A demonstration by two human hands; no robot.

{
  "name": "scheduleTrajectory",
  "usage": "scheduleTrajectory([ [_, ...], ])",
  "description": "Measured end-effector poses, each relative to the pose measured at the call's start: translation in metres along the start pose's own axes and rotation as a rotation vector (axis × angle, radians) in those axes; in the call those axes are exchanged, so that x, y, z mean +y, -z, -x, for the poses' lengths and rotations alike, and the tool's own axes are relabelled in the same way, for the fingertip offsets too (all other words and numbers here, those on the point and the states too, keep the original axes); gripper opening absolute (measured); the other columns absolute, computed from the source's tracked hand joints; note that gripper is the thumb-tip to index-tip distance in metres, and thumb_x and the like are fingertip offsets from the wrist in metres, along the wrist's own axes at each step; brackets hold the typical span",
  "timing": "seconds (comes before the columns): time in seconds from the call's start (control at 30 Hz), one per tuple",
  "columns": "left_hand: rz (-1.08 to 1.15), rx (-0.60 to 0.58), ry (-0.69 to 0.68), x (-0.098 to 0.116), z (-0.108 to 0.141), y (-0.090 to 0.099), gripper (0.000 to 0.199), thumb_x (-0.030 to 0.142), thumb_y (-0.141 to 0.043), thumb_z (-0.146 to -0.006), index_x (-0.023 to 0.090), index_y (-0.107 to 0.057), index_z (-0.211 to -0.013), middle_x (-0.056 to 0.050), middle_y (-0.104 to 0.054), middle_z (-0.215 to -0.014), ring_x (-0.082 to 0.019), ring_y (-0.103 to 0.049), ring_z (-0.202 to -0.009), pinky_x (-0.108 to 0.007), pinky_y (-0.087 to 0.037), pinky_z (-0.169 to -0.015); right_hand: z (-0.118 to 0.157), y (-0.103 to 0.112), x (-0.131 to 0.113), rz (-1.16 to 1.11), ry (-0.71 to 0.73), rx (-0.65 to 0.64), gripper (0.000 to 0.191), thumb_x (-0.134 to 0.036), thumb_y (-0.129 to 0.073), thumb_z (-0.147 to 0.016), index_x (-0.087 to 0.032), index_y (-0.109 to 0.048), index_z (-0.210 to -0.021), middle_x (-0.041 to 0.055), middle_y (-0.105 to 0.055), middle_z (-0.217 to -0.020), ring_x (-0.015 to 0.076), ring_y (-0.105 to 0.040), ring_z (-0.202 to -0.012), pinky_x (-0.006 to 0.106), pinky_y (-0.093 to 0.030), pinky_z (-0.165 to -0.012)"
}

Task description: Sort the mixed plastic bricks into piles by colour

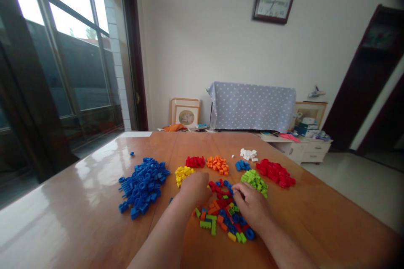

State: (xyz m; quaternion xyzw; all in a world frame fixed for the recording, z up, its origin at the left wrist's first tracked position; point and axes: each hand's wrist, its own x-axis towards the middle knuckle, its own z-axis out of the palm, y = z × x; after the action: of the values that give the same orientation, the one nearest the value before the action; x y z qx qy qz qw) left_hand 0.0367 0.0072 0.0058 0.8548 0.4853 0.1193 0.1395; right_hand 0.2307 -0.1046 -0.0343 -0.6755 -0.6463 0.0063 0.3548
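A mixed pile of red, blue, green, orange and yellow toy bricks (pixel 217 208) lies between my hands. My left hand (pixel 197 187) is curled at the pile's upper left, beside the yellow bricks (pixel 183 173); its fingertips are hidden. My right hand (pixel 248 199) is at the pile's right side, fingers bent and pressed together near blue pieces, below the lime green heap (pixel 255 181). Whatever its fingertips hold is too small to make out. Further back sit small heaps of red (pixel 195 162), orange (pixel 217 164), blue (pixel 242 165) and white bricks (pixel 248 154).
A large blue heap (pixel 143 185) covers part of the wooden table (pixel 104 189) at the left, with one blue piece (pixel 131 154) behind it. Another red heap (pixel 276 173) is at the right. A cloth-covered object (pixel 252 105) and a cabinet (pixel 303 151) stand beyond the table.
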Motion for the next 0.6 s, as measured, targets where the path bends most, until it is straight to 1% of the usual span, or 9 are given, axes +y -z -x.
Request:
scheduleTrajectory([
  [0.1,0.121,0.083,-0.038,-0.007,-0.003,0.003,0.012,0.02,-0.064,-0.068,0.02,-0.063,-0.08,-0.004,-0.067,-0.078,-0.018,-0.06,-0.071,-0.025,-0.036,-0.06,-0.003,-0.001,0.003,0.033,0.011,0.054,0.027,-0.029,-0.043,-0.095,-0.023,-0.07,-0.094,0.0047,-0.07,-0.093,0.0205,-0.063,-0.089,0.029,-0.044,-0.081],
  [0.2,0.331,0.185,-0.082,-0.011,-0.009,0.004,0.013,0.017,-0.062,-0.068,0.019,-0.058,-0.081,0.001,-0.062,-0.073,-0.013,-0.054,-0.065,-0.021,-0.032,-0.056,-0.006,-0.002,0.007,0.05,0.017,0.096,0.027,-0.029,-0.044,-0.094,-0.023,-0.07,-0.094,0.0052,-0.07,-0.092,0.0201,-0.063,-0.087,0.029,-0.043,-0.079],
  [0.33,0.728,0.253,-0.1,-0.007,-0.015,0.009,0.015,0.018,-0.06,-0.073,0.017,-0.056,-0.087,0.003,-0.057,-0.072,-0.009,-0.051,-0.061,-0.019,-0.034,-0.054,-0.008,-0.001,0.011,0.057,0.032,0.109,0.026,-0.027,-0.044,-0.094,-0.022,-0.069,-0.09,0.0049,-0.069,-0.09,0.0198,-0.062,-0.086,0.029,-0.042,-0.079],
  [0.4,0.857,0.299,-0.104,-0.003,-0.015,0.013,0.017,0.021,-0.061,-0.074,0.016,-0.056,-0.09,0.002,-0.058,-0.075,-0.009,-0.052,-0.063,-0.018,-0.036,-0.055,-0.009,0.0,0.012,0.052,0.044,0.11,0.026,-0.025,-0.043,-0.095,-0.021,-0.069,-0.089,0.0047,-0.069,-0.089,0.0195,-0.062,-0.087,0.029,-0.042,-0.079],
  [0.5,0.911,0.345,-0.061,-0.003,-0.012,0.022,0.021,0.025,-0.064,-0.073,0.016,-0.056,-0.09,0.002,-0.059,-0.075,-0.009,-0.054,-0.064,-0.018,-0.038,-0.056,-0.009,0.002,0.013,0.036,0.054,0.123,0.027,-0.025,-0.043,-0.095,-0.021,-0.068,-0.088,0.0048,-0.068,-0.088,0.0193,-0.061,-0.086,0.028,-0.042,-0.079],
  [0.6,0.831,0.368,0.029,-0.012,-0.006,0.026,0.021,0.028,-0.064,-0.074,0.016,-0.058,-0.091,0.003,-0.057,-0.072,-0.009,-0.052,-0.059,-0.019,-0.035,-0.052,-0.008,0.003,0.014,0.024,0.056,0.143,0.027,-0.026,-0.042,-0.095,-0.021,-0.068,-0.088,0.0052,-0.068,-0.088,0.0195,-0.061,-0.085,0.029,-0.042,-0.08],
])
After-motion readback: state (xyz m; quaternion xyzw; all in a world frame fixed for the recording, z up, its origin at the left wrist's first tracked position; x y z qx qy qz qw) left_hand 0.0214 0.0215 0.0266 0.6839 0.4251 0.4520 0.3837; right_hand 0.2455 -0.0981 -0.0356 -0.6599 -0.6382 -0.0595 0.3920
